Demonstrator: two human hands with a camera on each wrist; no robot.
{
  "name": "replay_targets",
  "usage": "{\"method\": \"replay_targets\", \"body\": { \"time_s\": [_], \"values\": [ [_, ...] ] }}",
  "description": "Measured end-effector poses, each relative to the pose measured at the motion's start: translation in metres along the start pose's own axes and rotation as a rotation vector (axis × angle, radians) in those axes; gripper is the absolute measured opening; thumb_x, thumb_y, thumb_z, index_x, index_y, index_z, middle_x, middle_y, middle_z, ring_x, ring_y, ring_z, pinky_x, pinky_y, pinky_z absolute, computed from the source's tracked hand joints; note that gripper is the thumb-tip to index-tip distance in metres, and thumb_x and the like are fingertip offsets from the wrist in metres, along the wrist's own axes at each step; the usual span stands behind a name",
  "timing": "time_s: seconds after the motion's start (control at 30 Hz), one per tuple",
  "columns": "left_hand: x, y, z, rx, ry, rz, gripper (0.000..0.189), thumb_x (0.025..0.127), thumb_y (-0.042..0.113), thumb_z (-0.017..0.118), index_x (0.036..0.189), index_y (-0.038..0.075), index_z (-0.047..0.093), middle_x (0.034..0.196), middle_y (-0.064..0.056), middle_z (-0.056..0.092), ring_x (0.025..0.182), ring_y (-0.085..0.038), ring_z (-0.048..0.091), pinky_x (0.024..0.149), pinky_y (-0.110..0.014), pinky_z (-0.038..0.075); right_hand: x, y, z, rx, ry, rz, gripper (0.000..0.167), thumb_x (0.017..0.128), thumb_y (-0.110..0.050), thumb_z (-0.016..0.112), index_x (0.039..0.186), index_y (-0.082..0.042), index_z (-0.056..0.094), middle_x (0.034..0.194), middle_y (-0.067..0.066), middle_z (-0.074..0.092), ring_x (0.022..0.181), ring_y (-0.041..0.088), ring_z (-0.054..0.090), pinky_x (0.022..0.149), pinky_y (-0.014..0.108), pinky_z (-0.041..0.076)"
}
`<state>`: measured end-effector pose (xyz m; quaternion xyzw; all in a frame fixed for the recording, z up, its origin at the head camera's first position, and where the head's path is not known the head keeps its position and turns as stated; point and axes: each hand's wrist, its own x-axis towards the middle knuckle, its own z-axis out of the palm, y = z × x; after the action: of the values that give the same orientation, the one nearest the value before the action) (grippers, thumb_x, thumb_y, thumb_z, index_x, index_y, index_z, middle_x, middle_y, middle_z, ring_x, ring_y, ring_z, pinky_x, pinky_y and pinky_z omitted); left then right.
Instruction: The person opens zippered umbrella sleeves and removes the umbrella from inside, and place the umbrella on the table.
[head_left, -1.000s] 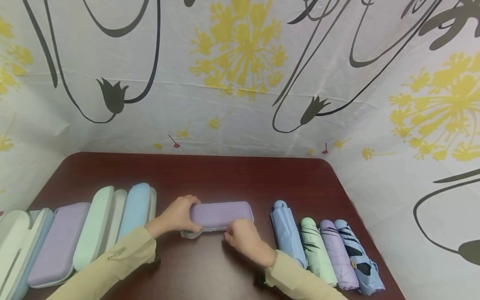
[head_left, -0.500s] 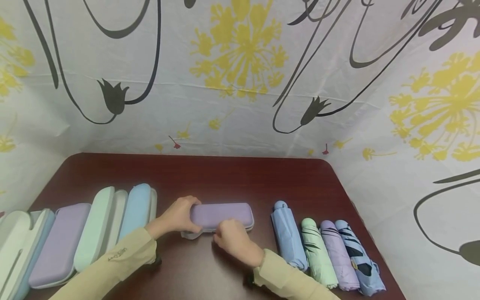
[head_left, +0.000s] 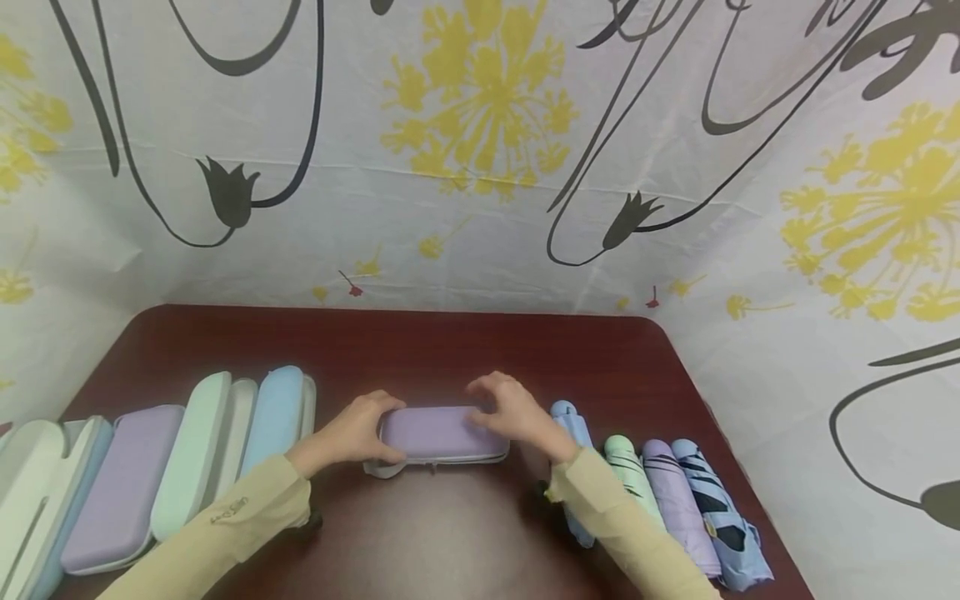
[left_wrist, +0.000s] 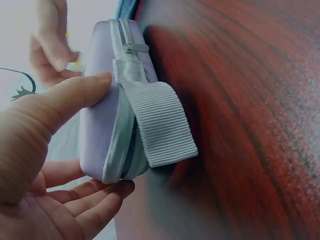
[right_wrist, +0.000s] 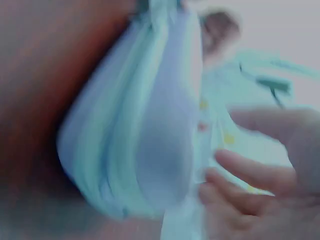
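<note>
A light purple zippered case (head_left: 442, 432) lies crosswise in the middle of the table. My left hand (head_left: 358, 433) grips its left end, the thumb in front and the fingers around the far side. In the left wrist view a ribbed grey strap (left_wrist: 162, 122) juts from that end. A small zipper pull (left_wrist: 136, 48) sits above the strap, and the zipper's two edges stand slightly apart below it. My right hand (head_left: 517, 410) hovers over the right end with fingers spread; in the blurred right wrist view its fingers (right_wrist: 255, 170) are apart from the case.
To the left stand several similar cases: a blue one (head_left: 272, 417), a mint one (head_left: 191, 458), a purple one (head_left: 120, 492) and more beyond. On the right lie folded umbrellas: blue (head_left: 570, 421), green (head_left: 626, 467), purple (head_left: 678, 508) and striped blue (head_left: 723, 517). A patterned curtain (head_left: 480, 250) hangs behind.
My right hand first slid left along the case's front edge with fingers curled, then lifted away to the case's right end and spread its fingers. My left hand has kept its grip.
</note>
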<state>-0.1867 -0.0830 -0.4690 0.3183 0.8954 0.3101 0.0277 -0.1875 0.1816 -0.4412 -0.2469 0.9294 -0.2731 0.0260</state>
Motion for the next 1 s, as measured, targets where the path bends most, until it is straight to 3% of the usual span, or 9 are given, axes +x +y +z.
{"method": "replay_targets", "body": {
  "time_s": [0.13,0.23,0.47,0.67,0.83,1.0],
  "values": [
    [0.001,-0.001,-0.001,0.01,-0.019,0.024,0.071,0.062,0.028,0.086,0.116,-0.01,0.059,0.101,-0.013,0.061,0.09,-0.023,0.058,0.077,-0.037,0.051,-0.004,0.018,-0.009,0.063,-0.235,0.091,0.052,0.083,-0.027,0.069,0.125,0.001,0.055,0.125,0.016,0.056,0.118,0.031,0.049,0.096,0.045,0.04],
    [0.003,-0.002,-0.003,-0.003,-0.015,0.025,0.073,0.064,0.027,0.085,0.12,-0.012,0.056,0.103,-0.016,0.061,0.092,-0.026,0.058,0.079,-0.039,0.051,-0.008,0.024,-0.008,0.09,-0.285,0.134,0.056,0.082,-0.029,0.07,0.126,0.001,0.055,0.126,0.016,0.056,0.119,0.03,0.049,0.097,0.046,0.04],
    [0.013,-0.003,-0.003,-0.039,0.082,-0.077,0.058,0.067,0.017,0.083,0.115,-0.007,0.062,0.105,-0.017,0.065,0.098,-0.031,0.06,0.084,-0.044,0.049,-0.023,0.023,-0.002,0.129,-0.24,0.156,0.051,0.076,-0.029,0.075,0.115,0.001,0.06,0.112,0.012,0.063,0.105,0.026,0.056,0.088,0.04,0.045],
    [0.025,-0.005,0.001,-0.061,0.156,-0.061,0.038,0.067,0.005,0.079,0.101,-0.005,0.069,0.097,-0.016,0.068,0.092,-0.03,0.063,0.08,-0.043,0.05,-0.043,0.004,0.012,0.115,-0.149,0.179,0.049,0.075,-0.03,0.076,0.108,0.004,0.062,0.1,0.013,0.066,0.089,0.024,0.06,0.076,0.037,0.05],
    [0.038,-0.003,0.009,-0.059,0.217,-0.035,0.029,0.067,-0.003,0.072,0.096,-0.006,0.07,0.092,-0.017,0.068,0.088,-0.031,0.064,0.078,-0.043,0.051,-0.054,-0.014,0.023,0.182,-0.108,0.189,0.04,0.076,-0.029,0.076,0.096,0.004,0.064,0.079,0.007,0.065,0.066,0.014,0.058,0.06,0.027,0.049],
    [0.048,0.004,0.016,-0.059,0.242,-0.035,0.026,0.07,-0.003,0.067,0.096,-0.007,0.069,0.091,-0.017,0.067,0.086,-0.03,0.063,0.076,-0.041,0.051,-0.059,-0.026,0.031,0.197,-0.092,0.189,0.037,0.074,-0.031,0.077,0.088,0.0,0.064,0.074,0.005,0.065,0.061,0.008,0.056,0.054,0.023,0.047]
  ]
}}
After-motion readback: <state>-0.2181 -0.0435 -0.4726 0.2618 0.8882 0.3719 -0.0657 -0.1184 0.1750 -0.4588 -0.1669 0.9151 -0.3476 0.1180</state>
